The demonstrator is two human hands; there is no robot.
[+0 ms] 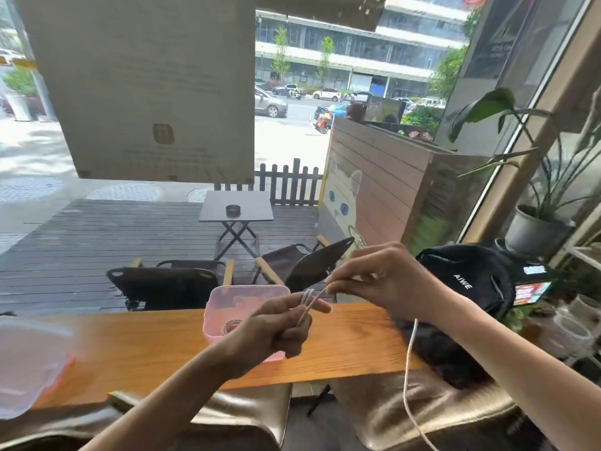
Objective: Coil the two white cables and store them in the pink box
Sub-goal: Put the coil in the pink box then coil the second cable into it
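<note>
The pink box stands open on the wooden counter, with one coiled white cable lying inside it. My left hand hovers above the box's right side, pinching several loops of a second white cable. My right hand is higher and to the right, fingers pinched on the same cable where it runs up from the loops. The cable's loose tail hangs from under my right wrist, down past the counter's front edge to the lower right.
The box's translucent lid lies at the counter's left end. A black bag sits at the right end, with potted plants behind it. A window runs along the counter's far edge. Brown seat cushions are below.
</note>
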